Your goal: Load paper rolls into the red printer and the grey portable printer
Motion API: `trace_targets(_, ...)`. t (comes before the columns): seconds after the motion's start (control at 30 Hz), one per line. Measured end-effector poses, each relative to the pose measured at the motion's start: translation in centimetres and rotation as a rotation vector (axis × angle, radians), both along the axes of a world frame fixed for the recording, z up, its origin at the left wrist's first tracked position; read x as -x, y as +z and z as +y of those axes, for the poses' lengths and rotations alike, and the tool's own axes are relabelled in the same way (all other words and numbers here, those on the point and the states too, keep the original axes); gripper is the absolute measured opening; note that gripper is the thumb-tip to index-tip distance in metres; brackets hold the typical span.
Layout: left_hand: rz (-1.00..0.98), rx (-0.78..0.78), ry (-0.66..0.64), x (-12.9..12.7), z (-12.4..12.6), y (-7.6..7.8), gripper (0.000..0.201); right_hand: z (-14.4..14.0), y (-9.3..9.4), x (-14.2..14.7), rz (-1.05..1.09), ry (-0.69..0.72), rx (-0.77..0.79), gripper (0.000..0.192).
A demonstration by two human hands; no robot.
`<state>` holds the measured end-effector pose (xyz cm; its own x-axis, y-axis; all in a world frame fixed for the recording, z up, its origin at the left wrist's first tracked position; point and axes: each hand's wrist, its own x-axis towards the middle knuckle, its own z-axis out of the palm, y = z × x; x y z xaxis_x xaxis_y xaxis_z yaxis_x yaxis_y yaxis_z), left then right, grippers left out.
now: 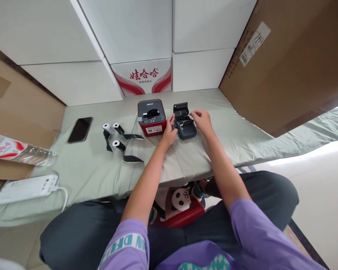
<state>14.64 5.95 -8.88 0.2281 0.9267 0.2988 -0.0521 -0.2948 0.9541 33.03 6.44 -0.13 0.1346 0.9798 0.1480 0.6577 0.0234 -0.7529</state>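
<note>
A small dark portable label printer (186, 131) lies on the cloth with its lid (180, 108) raised and its inside showing. My left hand (169, 132) is against the printer's left side, fingers bent and gripping its edge. At the opposite side, my right hand (202, 120) has thumb and fingertips pinched together beside the open compartment. What lies between those fingertips is too small to make out. A red and black box-shaped printer (154, 120) stands just left of my left hand.
Three small paper rolls (117, 144) with dark strips unrolled lie to the left. Beyond them are a phone (80, 129), a plastic water bottle (22, 150) and a white power strip (28, 189). White boxes (142, 77) line the back; a large cardboard box (287, 67) stands right.
</note>
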Motion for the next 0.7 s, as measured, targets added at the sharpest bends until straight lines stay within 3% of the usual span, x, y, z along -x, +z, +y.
trace_targets(0.07,0.011,0.000,0.014,0.0,-0.1,0.0,0.086,1.7,2.2,-0.6,-0.280,0.188,0.192,0.032)
trace_targets(0.17,0.038,0.004,0.035,0.0,-0.1,0.0,0.085,3.6,4.9,-0.1,-0.611,0.414,0.417,0.042)
trace_targets(0.23,0.042,0.000,0.040,0.0,-0.1,0.0,0.086,4.0,5.8,1.0,-0.805,0.443,0.457,0.048)
trace_targets(0.33,0.048,-0.004,0.036,0.0,0.0,-0.1,0.088,3.6,5.7,3.0,-0.956,0.378,0.445,0.049)
trace_targets(0.43,0.056,0.005,0.032,0.0,0.1,-0.1,0.088,3.4,4.9,3.6,-0.962,0.350,0.420,0.043)
trace_targets(0.53,0.058,0.009,0.028,0.1,0.1,0.0,0.086,4.2,4.6,2.3,-0.912,0.448,0.365,0.039)
trace_targets(0.6,0.068,0.006,0.029,0.1,0.1,-0.1,0.085,4.8,5.0,0.8,-0.795,0.491,0.283,0.037)
trace_targets(0.7,0.080,-0.012,0.037,0.0,0.2,-0.3,0.083,4.9,6.2,-1.2,-0.451,0.446,0.168,0.033)
